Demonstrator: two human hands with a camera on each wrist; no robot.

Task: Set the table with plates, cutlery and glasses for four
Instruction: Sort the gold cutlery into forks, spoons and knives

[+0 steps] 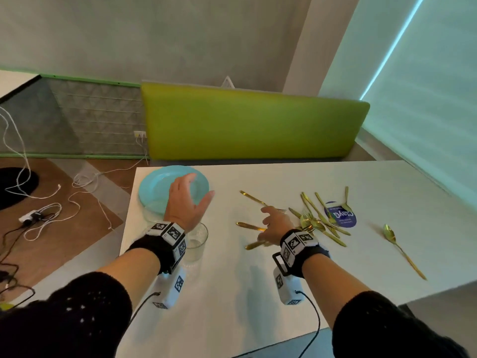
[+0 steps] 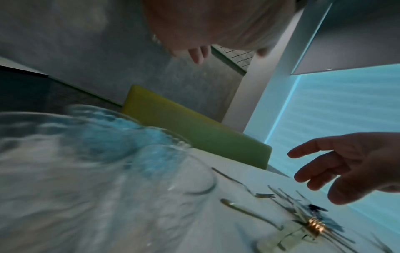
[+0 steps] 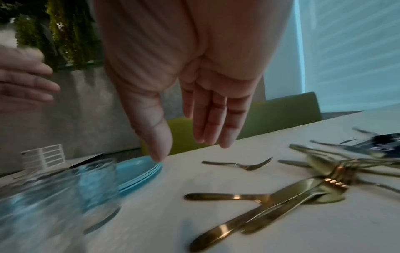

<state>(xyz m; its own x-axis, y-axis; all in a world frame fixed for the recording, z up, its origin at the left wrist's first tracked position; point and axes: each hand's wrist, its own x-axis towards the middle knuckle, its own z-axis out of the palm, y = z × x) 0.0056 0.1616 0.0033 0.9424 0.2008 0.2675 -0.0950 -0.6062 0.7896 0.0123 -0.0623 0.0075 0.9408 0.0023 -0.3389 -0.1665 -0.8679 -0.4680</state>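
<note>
Plates (image 3: 138,172) stacked only from right wrist.

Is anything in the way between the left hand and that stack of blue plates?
Nothing visible. The left hand hovers open right over the blue plates, empty; the glasses stand nearer the person, below the wrist.

A café or canteen dining corner: a white table (image 1: 258,293) set against a lime-green padded bench (image 1: 253,125), a concrete-look wall (image 1: 154,34), a drawn window blind (image 1: 426,86), and charger cables (image 1: 51,202) trailing across the wood-pattern floor (image 1: 51,241).
</note>
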